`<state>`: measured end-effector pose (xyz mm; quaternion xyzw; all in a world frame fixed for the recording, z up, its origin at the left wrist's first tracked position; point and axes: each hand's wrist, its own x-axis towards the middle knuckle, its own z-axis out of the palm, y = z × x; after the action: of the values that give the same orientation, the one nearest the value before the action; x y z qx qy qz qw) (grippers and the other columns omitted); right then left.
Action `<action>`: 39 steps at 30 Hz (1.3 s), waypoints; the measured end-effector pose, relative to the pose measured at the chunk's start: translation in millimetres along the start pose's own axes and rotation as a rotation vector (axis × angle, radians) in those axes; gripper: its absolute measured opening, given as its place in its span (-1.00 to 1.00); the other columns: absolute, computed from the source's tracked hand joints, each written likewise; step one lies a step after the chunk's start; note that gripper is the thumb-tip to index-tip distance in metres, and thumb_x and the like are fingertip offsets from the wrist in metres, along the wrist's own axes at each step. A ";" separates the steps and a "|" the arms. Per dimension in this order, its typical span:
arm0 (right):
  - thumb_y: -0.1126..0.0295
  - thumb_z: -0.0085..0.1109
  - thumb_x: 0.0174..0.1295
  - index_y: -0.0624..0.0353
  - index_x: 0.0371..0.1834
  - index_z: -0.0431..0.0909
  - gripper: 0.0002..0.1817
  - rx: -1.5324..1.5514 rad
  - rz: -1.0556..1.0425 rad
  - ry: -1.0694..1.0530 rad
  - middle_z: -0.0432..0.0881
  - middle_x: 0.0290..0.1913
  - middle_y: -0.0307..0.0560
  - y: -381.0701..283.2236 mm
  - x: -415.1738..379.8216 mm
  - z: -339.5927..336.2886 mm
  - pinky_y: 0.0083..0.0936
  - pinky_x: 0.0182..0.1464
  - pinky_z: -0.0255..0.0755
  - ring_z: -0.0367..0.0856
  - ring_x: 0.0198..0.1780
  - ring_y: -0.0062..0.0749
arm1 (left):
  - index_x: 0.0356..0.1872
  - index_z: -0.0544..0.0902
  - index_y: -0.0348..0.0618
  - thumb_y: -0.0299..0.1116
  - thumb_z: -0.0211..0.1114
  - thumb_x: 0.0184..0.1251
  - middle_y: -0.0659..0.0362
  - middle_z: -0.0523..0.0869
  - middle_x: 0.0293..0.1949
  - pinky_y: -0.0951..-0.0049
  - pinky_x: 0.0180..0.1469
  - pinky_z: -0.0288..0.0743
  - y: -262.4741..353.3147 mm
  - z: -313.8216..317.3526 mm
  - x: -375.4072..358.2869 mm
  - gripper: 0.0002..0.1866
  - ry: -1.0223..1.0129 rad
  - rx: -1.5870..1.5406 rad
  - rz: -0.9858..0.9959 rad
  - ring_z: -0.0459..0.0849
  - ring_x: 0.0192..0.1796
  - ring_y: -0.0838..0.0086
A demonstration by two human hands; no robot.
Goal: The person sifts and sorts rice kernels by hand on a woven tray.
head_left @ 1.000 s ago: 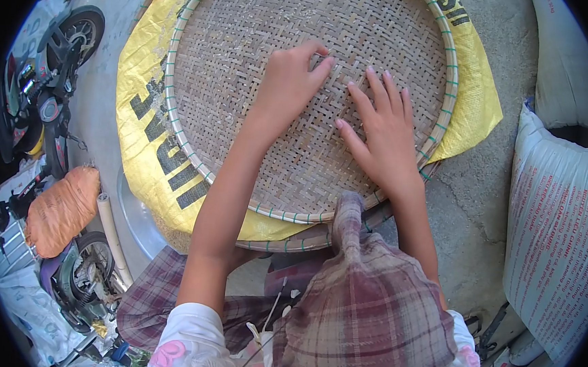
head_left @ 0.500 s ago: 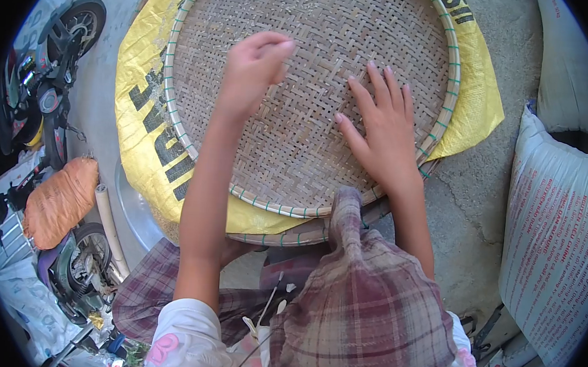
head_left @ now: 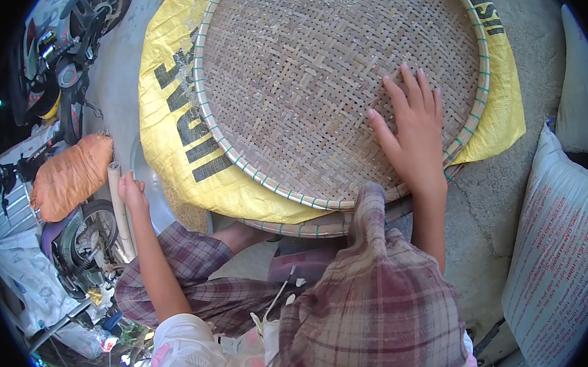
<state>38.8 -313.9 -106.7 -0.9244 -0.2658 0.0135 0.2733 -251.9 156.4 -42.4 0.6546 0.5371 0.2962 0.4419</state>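
A round woven bamboo tray (head_left: pixel 294 81), its rim bound with green ties, lies on a yellow printed sack (head_left: pixel 168 127). My right hand (head_left: pixel 413 130) rests on the weave near the tray's right side, fingers spread out. Away from the tray on the left, my left hand (head_left: pixel 132 191) is closed with the fingers curled in; whether anything is in them I cannot make out. It is above a shiny metal basin (head_left: pixel 159 205), close to a pale pole (head_left: pixel 120 216). Under the sack shows the edge of a second woven tray (head_left: pixel 291 229).
Motorbikes (head_left: pixel 101 13) stand along the left, with an orange sack (head_left: pixel 73 178) among them. Large white printed sacks (head_left: pixel 555 256) stand on the concrete floor (head_left: pixel 476 210) at the right. A plaid hood (head_left: pixel 380 312) fills the lower middle.
My left hand has moved from over the tray, down and left to beside the pole, still closed. My right hand stays on the tray. The whole view has shifted slightly.
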 end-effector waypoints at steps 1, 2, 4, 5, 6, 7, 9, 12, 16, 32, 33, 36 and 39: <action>0.10 0.05 0.17 0.15 0.15 0.38 -0.48 -0.011 0.000 -0.011 0.22 0.31 0.08 -0.2 -0.4 -0.2 -0.04 0.38 -0.17 0.06 0.37 -0.04 | -0.41 0.48 -0.23 -0.41 0.15 0.23 0.32 0.28 -0.79 0.53 -0.58 0.19 -6.6 -0.4 0.4 -0.89 0.001 0.001 0.001 0.25 -0.76 0.57; 0.10 0.05 0.17 0.15 0.15 0.38 -0.48 -0.010 -0.003 -0.014 0.22 0.31 0.08 -0.6 -1.1 -0.6 -0.04 0.38 -0.17 0.06 0.37 -0.04 | -0.28 0.47 -0.30 -0.38 0.15 0.23 0.19 0.43 -0.60 0.42 -0.41 0.31 -16.2 -0.6 -1.4 -0.82 0.082 0.596 0.162 0.42 -0.56 0.42; 0.11 0.05 0.17 0.18 0.11 0.40 -0.49 -0.015 -0.011 -0.022 0.22 0.30 0.08 -1.6 -1.4 -2.0 -0.06 0.37 -0.16 0.08 0.37 -0.04 | -0.14 0.47 -0.38 -0.34 0.15 0.23 0.06 0.59 -0.42 0.32 -0.25 0.44 -27.2 9.8 -9.0 -0.71 0.162 1.189 0.318 0.58 -0.36 0.28; 0.11 0.05 0.17 0.18 0.11 0.40 -0.49 -0.019 -0.010 -0.021 0.22 0.30 0.08 -2.4 -1.0 -2.8 -0.06 0.37 -0.16 0.08 0.37 -0.04 | -0.01 0.41 -0.39 -0.33 0.12 0.24 -0.03 0.53 -0.19 0.24 -0.05 0.35 -32.0 17.8 -10.3 -0.63 0.195 1.233 0.433 0.50 -0.12 0.16; 0.12 0.06 0.17 0.20 0.09 0.40 -0.50 -0.020 -0.006 -0.045 0.23 0.30 0.07 -3.3 -1.7 -4.1 -0.06 0.37 -0.14 0.09 0.36 -0.06 | 0.11 0.36 -0.40 -0.31 0.10 0.25 -0.11 0.46 0.04 0.16 0.15 0.27 -35.3 28.2 -12.7 -0.54 0.224 1.274 0.550 0.42 0.12 0.04; 0.12 0.06 0.17 0.23 0.06 0.41 -0.51 -0.022 -0.001 -0.068 0.24 0.30 0.06 -3.8 -2.6 -5.9 -0.07 0.36 -0.12 0.10 0.36 -0.08 | 0.11 0.36 -0.40 -0.31 0.10 0.25 -0.11 0.46 0.04 0.16 0.15 0.27 -27.8 45.6 -19.9 -0.54 0.216 1.271 0.551 0.42 0.12 0.04; 0.13 0.06 0.17 0.24 0.05 0.42 -0.53 -0.034 -0.004 -0.087 0.26 0.28 0.05 -5.0 -4.7 -11.2 -0.07 0.35 -0.09 0.13 0.35 -0.12 | 0.17 0.34 -0.35 -0.33 0.10 0.26 -0.11 0.30 0.19 0.19 0.29 0.11 -5.2 78.9 -36.3 -0.52 0.174 0.976 0.725 0.25 0.26 0.06; 0.15 0.05 0.18 0.26 0.03 0.42 -0.54 -0.027 -0.028 -0.121 0.30 0.26 0.03 -5.4 -7.3 -20.6 -0.07 0.33 -0.03 0.18 0.33 -0.19 | 0.18 0.34 -0.32 -0.34 0.12 0.25 -0.08 0.34 0.17 0.20 0.30 0.10 29.3 133.1 -68.1 -0.51 0.020 0.901 0.845 0.26 0.27 0.08; 0.17 0.04 0.19 0.31 -0.02 0.44 -0.56 -0.046 -0.054 -0.127 0.36 0.21 0.06 -9.7 -10.7 -24.1 -0.09 0.30 0.04 0.26 0.28 -0.21 | 0.24 0.28 -0.31 -0.29 0.17 0.24 -0.11 0.29 0.23 0.22 0.32 0.08 46.1 196.6 -102.7 -0.43 -0.297 0.759 0.779 0.22 0.31 0.10; 0.08 0.10 0.12 0.26 0.26 0.21 -0.31 -0.108 -0.063 -0.242 0.09 0.36 0.16 -20.2 -28.5 -7.0 -0.04 0.36 -0.13 -0.01 0.41 -0.09 | 0.25 0.28 -0.21 -0.53 0.10 0.20 0.04 0.52 -0.04 0.46 0.02 0.37 34.3 203.0 -126.1 -0.46 -0.286 0.263 0.318 0.52 -0.11 0.43; 0.08 0.10 0.12 0.26 0.26 0.21 -0.31 -0.109 -0.065 -0.242 0.09 0.36 0.16 -22.4 -33.5 -2.7 -0.04 0.36 -0.13 -0.01 0.41 -0.09 | 0.25 0.28 -0.21 -0.53 0.10 0.20 0.04 0.52 -0.04 0.46 0.02 0.37 29.9 198.2 -124.7 -0.46 -0.285 0.261 0.317 0.52 -0.11 0.43; 0.05 0.10 0.11 0.23 0.31 0.15 -0.25 -0.185 -0.070 -0.250 0.05 0.38 0.13 -27.3 -38.3 2.4 -0.04 0.38 -0.19 -0.05 0.43 -0.11 | 0.20 0.34 -0.21 -0.46 0.18 0.13 -0.03 0.40 0.00 0.27 0.13 0.31 30.5 197.9 -130.2 -0.47 -0.223 0.718 0.536 0.45 0.05 0.21; 0.03 0.09 0.11 0.19 0.34 0.11 -0.22 -0.168 -0.077 -0.252 0.03 0.40 0.07 -27.7 -32.9 2.3 -0.03 0.39 -0.23 -0.08 0.44 -0.14 | 0.16 0.40 -0.13 -0.43 0.22 0.12 0.08 0.38 -0.01 0.37 -0.02 0.40 46.0 227.6 -131.2 -0.49 -0.192 0.722 0.758 0.46 -0.08 0.34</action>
<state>-3.2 -309.5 -98.5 -0.9242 -0.3333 0.0966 0.1596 -67.8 -31.0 -88.5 0.9374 0.2879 0.1702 0.0976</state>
